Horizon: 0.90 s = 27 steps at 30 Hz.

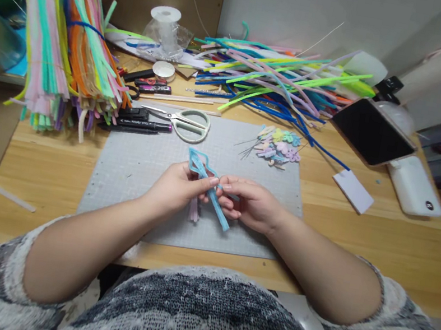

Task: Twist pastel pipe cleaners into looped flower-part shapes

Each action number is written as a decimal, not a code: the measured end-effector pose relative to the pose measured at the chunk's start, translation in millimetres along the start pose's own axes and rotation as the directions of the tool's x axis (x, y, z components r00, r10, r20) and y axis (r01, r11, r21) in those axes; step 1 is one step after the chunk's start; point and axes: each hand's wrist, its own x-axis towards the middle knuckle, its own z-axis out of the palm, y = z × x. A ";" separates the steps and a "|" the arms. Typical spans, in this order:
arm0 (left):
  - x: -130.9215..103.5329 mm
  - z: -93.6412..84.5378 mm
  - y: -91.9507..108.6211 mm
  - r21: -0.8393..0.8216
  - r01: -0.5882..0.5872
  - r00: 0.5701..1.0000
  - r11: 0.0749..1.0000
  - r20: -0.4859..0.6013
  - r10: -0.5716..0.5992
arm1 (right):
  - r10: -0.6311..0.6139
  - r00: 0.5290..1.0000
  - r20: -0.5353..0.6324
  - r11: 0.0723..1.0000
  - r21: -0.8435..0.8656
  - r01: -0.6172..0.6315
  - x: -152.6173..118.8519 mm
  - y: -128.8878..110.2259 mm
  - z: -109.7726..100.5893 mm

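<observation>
Above the grey cutting mat point(123, 182), my left hand point(183, 184) is closed around a small bundle of light blue pipe cleaners point(219, 210), thumb pressed on top. The bundle slants down to the right, and one blue strand bends into a loop at its upper end. Beside it, my right hand point(251, 199) pinches a blue pipe cleaner end between thumb and fingers. A pale pink pipe cleaner piece point(194, 210) shows below my left hand; whether it is held or lies on the mat I cannot tell.
Scissors point(191, 125) and markers point(142, 125) lie at the mat's upper left. Small pastel flowers on wires point(279, 147) rest upper right. Behind are loose pipe cleaners point(270, 77), a white spool point(164, 24) and a phone point(373, 132). Bundled pipe cleaners point(47, 55) stand left.
</observation>
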 end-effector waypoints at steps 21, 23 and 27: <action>-1.2 0.5 6.1 -0.220 0.129 0.979 0.967 0.182 -0.089 | -0.183 0.983 0.006 0.970 -0.164 0.182 -1.8 3.1 1.9; -1.3 0.8 6.4 -0.225 0.128 0.979 0.966 0.186 -0.087 | -0.198 0.980 0.033 0.969 -0.144 0.201 -1.1 3.5 2.1; -1.7 0.5 6.7 -0.202 0.135 0.976 0.970 0.196 -0.095 | -0.227 0.971 0.073 0.966 -0.111 0.234 0.0 4.5 2.5</action>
